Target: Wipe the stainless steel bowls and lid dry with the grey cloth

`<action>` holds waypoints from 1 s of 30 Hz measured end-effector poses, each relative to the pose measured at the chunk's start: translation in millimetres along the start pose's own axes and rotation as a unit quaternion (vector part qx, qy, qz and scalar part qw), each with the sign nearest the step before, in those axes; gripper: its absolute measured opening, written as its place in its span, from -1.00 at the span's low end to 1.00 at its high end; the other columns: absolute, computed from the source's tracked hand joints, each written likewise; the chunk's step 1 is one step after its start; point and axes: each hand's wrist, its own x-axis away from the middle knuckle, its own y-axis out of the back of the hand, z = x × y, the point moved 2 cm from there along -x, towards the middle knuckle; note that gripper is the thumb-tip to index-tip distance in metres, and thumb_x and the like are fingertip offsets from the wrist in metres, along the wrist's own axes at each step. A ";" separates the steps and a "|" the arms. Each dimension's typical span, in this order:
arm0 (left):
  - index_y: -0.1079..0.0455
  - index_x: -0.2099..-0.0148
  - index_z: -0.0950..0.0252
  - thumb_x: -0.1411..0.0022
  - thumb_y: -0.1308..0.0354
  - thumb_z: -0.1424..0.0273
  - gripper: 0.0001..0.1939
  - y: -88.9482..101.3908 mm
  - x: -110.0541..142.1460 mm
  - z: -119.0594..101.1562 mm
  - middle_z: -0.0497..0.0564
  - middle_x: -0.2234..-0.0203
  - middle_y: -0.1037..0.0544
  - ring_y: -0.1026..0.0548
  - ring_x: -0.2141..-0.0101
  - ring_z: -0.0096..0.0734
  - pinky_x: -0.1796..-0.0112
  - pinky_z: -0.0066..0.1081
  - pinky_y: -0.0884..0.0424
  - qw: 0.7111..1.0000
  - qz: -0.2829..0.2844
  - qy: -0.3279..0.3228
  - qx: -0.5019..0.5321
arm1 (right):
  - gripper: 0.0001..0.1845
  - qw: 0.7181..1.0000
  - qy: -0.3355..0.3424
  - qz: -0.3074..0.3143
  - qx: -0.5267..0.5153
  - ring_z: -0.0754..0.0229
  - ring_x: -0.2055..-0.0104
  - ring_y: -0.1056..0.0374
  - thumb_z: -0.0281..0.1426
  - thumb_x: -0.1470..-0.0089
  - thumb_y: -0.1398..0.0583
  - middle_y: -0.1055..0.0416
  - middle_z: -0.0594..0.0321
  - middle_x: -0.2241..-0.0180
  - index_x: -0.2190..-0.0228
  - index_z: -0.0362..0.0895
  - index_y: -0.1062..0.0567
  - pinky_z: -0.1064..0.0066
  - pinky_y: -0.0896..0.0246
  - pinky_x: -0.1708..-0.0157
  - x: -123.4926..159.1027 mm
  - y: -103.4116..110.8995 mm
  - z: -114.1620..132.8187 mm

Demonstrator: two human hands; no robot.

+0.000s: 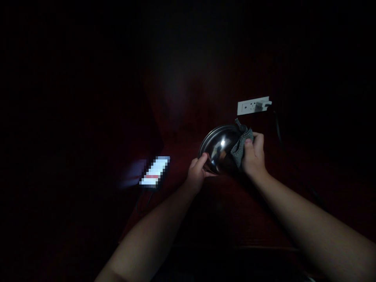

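Note:
A shiny metal bowl (pixel 220 147) is tilted in the air above a dark red table, its rounded outside facing me. My left hand (pixel 197 172) grips its lower left edge, thumb on the outside and fingers underneath. On the bowl's right side, my right hand (pixel 255 154) is closed around a bunched grey cloth (pixel 242 147), which touches the metal. Part of the cloth sticks up over the rim. The inside of the bowl is hidden from me.
Left of my hands lies a lit phone (pixel 155 172) with its screen blurred out, cables near its lower end. Behind the bowl is a white wall socket (pixel 253 105) with a plug in it. A dark cord (pixel 278 129) hangs at the right. Deep shadow covers the surroundings.

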 end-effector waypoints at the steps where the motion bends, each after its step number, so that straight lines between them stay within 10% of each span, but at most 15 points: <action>1: -0.43 0.34 0.41 0.02 -0.25 0.04 -0.53 -0.3 0.3 -0.8 0.09 0.50 -0.53 -0.53 0.45 -0.21 0.28 0.06 -0.48 1.000 -0.004 -0.003 0.005 | -0.71 1.000 -0.001 0.004 -0.001 0.08 0.16 -0.26 -0.16 -0.15 0.03 -0.29 0.17 0.21 0.16 -0.06 -0.22 0.16 -0.15 0.13 0.0 0.0 -1.0; 8: -0.39 0.25 0.40 -0.02 -0.24 0.08 -0.54 -2.5 0.2 -2.0 0.11 0.45 -0.54 -0.55 0.31 -0.11 0.22 0.07 -0.46 0.998 -0.044 0.007 0.040 | -0.62 0.999 0.030 0.023 -0.011 0.07 0.15 -0.24 -0.09 -0.10 -0.02 -0.25 0.17 0.21 0.15 -0.07 -0.20 0.16 -0.14 0.10 -3.3 0.5 -3.1; 30: -0.38 0.28 0.36 0.03 -0.30 0.21 -0.65 0.8 2.0 0.1 0.01 0.42 -0.46 -0.46 0.39 -0.38 0.36 -0.27 -0.47 0.997 0.070 -0.007 -0.005 | -0.55 0.993 0.102 -0.012 0.050 0.02 0.27 -0.29 -0.08 -0.01 -0.07 -0.31 0.07 0.26 0.17 -0.14 -0.25 0.14 -0.21 0.30 -11.9 12.9 -2.8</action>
